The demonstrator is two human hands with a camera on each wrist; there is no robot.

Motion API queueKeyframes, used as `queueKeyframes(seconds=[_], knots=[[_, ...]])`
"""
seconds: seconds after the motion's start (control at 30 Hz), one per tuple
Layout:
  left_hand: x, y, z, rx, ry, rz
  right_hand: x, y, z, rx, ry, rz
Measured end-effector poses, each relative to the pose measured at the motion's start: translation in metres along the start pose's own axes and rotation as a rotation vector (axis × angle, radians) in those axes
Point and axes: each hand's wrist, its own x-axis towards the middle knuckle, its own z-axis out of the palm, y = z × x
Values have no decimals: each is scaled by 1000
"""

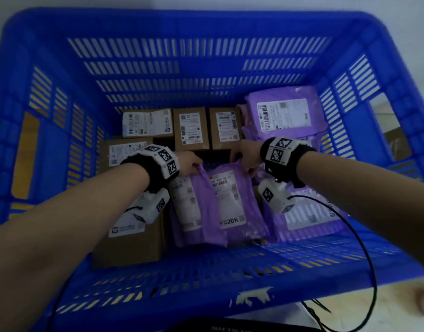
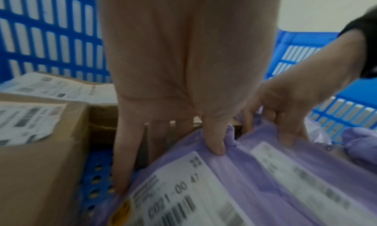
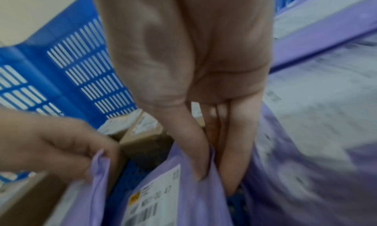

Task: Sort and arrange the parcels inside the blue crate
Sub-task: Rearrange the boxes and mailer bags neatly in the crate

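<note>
Pale wall [image 1: 230,2], light floor [image 1: 350,305]

It looked like a parcel sorting or storeroom space: a large slatted blue crate [image 1: 213,22] held labelled cardboard boxes [image 1: 191,128] and purple mailer bags [image 1: 281,116] with barcoded shipping labels; beyond the crate stood a plain pale wall [image 1: 230,2].

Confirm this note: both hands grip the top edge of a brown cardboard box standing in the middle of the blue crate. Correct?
Not quite. The left hand and right hand grip the top edge of purple mailer bags, not a cardboard box, in the blue crate. The head view shows it; the rest stands.
</note>
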Motion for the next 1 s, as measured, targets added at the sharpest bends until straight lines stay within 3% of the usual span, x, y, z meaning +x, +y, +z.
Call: queueKeyframes(seconds=[0.17,0.33,0.63,0.83,1.0], knots=[[5,12,6,-9,-17,23,-1,8,12,-39,13,-15],[7,16,15,39,44,-112,-5,3,5,-206,32,-44],[-13,14,-1,51,92,-96,-18,-7,0,-217,109,-61],[-23,27,-42,98,238,-53,-40,-16,-17,-142,212,-62],[-33,48,-88,189,378,-12,-68,-18,-43,-112,406,-70]])
